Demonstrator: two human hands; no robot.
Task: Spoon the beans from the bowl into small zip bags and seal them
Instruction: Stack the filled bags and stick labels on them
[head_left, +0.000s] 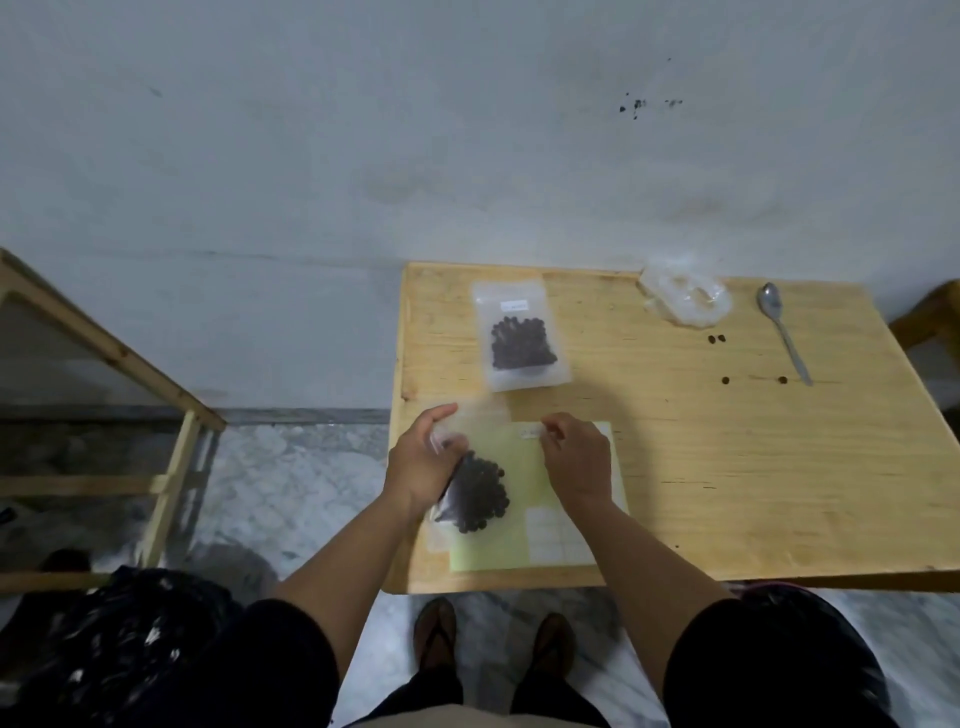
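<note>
A small clear zip bag (475, 493) full of dark beans hangs tilted over the table's near left corner. My left hand (423, 457) grips its upper left part, fingers curled round the plastic. My right hand (576, 457) pinches something small and white at its fingertips, beside the bag's top edge; what it is I cannot tell. A second filled zip bag (522, 338) lies flat farther back on the wooden table (727, 467). A metal spoon (784, 332) lies at the back right, away from both hands. No bowl is in sight.
A pale green sheet (524, 551) with white labels lies under my hands. A crumpled pile of clear plastic (685, 299) sits at the back, with several loose beans (717, 339) nearby. A wooden frame (104, 358) stands left; a dark bag (130, 649) lies on the floor.
</note>
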